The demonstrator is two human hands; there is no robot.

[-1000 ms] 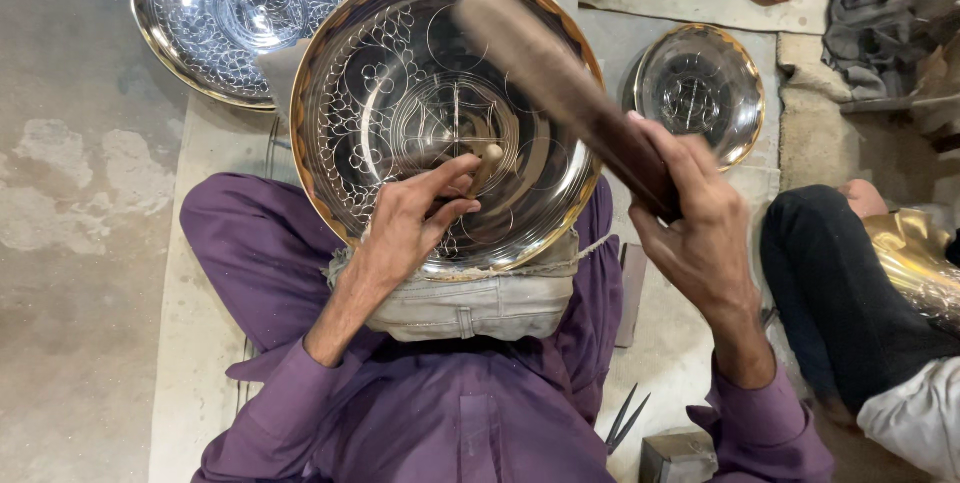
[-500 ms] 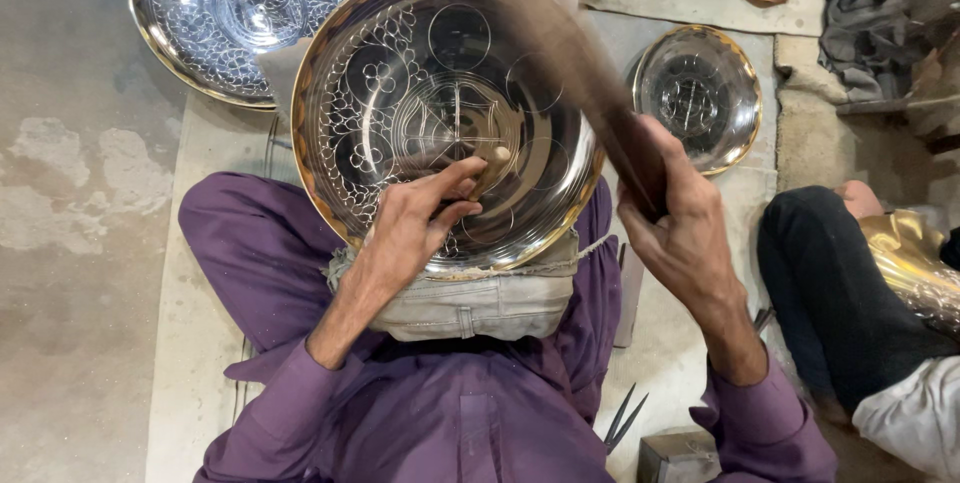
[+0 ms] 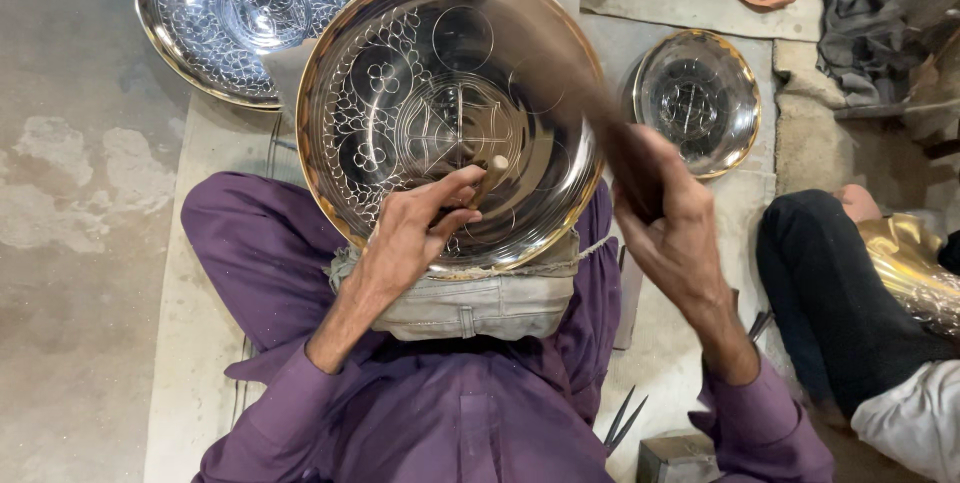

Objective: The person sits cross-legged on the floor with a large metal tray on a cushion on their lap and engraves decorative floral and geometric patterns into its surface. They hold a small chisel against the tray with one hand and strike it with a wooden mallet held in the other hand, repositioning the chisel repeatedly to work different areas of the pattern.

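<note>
Our left hand pinches a small chisel on the engraved round brass tray | our right hand grips a blurred dark wooden mallet

The large engraved dish rests on a padded cushion over the lap; a second dish lies behind it to the left; a smaller dish lies to its right; loose cloths lie behind that; another person's leg is at the far right.
</note>
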